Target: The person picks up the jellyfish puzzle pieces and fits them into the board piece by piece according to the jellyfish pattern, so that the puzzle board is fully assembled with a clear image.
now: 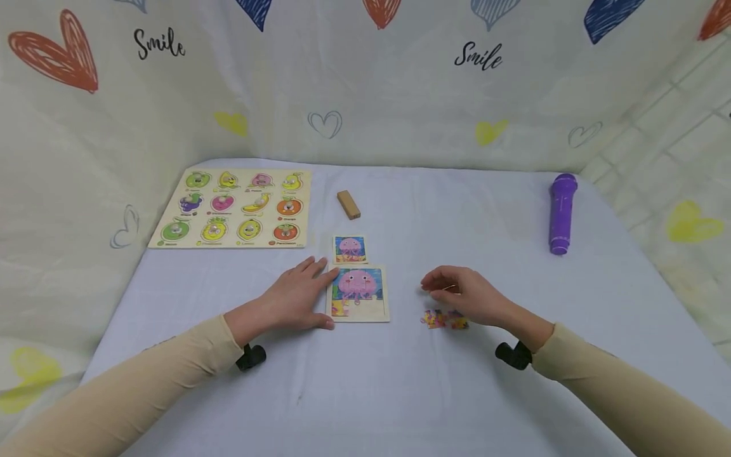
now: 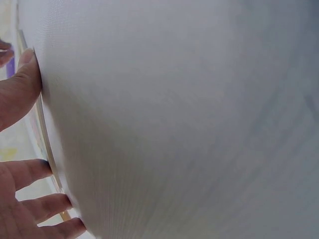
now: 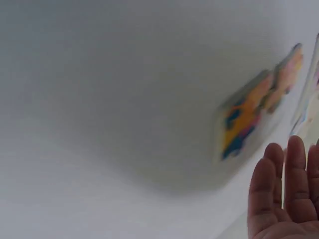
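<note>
A square jigsaw board [image 1: 371, 311] with a pink jellyfish picture lies on the table, its lower middle and lower right bare. My left hand [image 1: 294, 295] rests at its left side, fingers spread, the index finger over the upper left corner and the thumb by the lower left. In the left wrist view, thumb and fingers [image 2: 32, 174] lie along the board's edge. My right hand [image 1: 471, 295] hovers right of the board, fingers loosely bent and nothing seen between them. Two colourful puzzle pieces [image 1: 435, 319] lie below it, also visible as blurred puzzle pieces [image 3: 244, 119] in the right wrist view.
A small jellyfish picture card [image 1: 350, 249] lies just behind the board. Farther back are a wooden block [image 1: 348, 205] and, at the left, a fruit puzzle board [image 1: 234, 238]. A purple microphone-shaped toy [image 1: 562, 216] lies at the right. A printed cloth hangs behind the table.
</note>
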Demonstrator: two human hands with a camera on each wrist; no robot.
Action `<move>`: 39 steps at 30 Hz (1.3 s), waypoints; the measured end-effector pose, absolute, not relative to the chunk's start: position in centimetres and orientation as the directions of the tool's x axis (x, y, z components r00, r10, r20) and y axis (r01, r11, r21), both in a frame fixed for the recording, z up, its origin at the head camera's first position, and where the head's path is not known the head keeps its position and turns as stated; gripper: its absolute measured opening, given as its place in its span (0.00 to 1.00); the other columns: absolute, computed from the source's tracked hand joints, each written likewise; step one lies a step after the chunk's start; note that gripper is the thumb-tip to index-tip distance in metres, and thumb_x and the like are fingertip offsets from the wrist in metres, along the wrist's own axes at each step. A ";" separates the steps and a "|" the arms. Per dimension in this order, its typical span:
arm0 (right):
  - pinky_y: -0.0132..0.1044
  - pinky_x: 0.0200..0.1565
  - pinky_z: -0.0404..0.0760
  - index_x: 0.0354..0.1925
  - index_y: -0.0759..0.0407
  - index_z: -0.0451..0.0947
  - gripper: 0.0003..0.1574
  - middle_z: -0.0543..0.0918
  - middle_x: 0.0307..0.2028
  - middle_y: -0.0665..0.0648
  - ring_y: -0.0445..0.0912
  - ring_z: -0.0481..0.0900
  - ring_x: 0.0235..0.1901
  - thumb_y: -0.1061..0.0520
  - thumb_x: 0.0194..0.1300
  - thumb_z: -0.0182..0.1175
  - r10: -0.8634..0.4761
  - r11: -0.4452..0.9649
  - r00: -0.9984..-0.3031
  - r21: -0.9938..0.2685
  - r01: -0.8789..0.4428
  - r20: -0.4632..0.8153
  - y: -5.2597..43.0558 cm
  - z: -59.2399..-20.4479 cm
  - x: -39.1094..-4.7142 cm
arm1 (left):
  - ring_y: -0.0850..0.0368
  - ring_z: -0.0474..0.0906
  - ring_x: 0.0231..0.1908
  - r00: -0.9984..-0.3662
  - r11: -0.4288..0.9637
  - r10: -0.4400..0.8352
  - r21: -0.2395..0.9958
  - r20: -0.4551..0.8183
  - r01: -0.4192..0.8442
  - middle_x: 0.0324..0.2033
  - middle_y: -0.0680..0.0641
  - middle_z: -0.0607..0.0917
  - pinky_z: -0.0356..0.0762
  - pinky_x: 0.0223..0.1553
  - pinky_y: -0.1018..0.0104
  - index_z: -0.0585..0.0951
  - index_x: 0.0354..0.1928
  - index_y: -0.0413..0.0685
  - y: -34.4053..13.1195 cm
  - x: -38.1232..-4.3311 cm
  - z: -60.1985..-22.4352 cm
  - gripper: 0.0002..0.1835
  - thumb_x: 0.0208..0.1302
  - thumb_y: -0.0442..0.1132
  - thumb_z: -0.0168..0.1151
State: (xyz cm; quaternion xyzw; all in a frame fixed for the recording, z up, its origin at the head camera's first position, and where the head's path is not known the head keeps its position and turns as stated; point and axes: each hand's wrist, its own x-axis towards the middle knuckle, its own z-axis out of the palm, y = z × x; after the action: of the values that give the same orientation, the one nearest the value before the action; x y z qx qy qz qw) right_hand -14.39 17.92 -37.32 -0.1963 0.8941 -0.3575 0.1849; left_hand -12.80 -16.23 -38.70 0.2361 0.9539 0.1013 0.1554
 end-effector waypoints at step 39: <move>0.31 0.31 0.79 0.42 0.57 0.84 0.07 0.86 0.36 0.52 0.44 0.81 0.37 0.63 0.65 0.69 -0.479 0.646 -0.853 -0.741 -0.182 -0.208 17.5 -37.9 -13.0 | 0.31 0.54 0.77 -0.838 0.860 0.495 0.269 -0.230 0.435 0.77 0.33 0.60 0.62 0.73 0.36 0.63 0.78 0.44 -16.2 -12.7 -38.9 0.53 0.56 0.62 0.74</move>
State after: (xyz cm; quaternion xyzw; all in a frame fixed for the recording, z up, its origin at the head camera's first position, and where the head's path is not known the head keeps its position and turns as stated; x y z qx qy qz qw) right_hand -12.98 17.45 -37.88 -0.1866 0.8857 -0.3767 0.1970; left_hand -12.73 -16.22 -38.86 0.2440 0.9530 0.1033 0.1471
